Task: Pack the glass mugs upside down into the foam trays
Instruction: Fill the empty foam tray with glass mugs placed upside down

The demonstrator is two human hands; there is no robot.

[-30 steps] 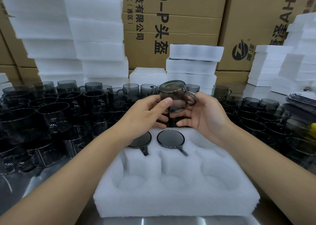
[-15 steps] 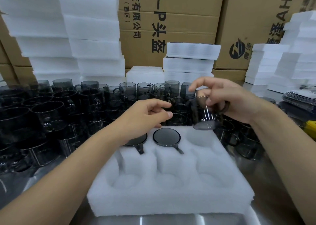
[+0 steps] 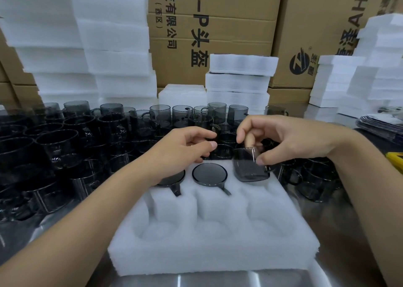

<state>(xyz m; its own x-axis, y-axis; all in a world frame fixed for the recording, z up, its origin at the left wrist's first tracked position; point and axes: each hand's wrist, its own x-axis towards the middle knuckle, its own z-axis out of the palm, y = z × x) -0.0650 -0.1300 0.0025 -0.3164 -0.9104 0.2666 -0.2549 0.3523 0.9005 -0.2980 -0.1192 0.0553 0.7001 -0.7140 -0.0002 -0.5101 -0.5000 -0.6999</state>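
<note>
Looming behind the steel bench, printed cardboard boxes and stacks of white foam fill the room. Smoky loose mugs crowd the bench around a soft six-pocket foam tray. Two seated mugs rest inverted in its far row. The right hand has its grip pinched on a third mug, upside down at the far-right pocket. The left hand hovers with its grip loosely curled, holding nothing.

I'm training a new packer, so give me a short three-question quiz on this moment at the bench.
1. True or false: the near row of the foam tray holds mugs.
2. The right hand holds a smoked glass mug over which pocket: A far right, B near left, C near middle?
3. Fill in: ___ seated mugs already sit upside down.
Key: 1 false; 2 A; 3 two.
</note>
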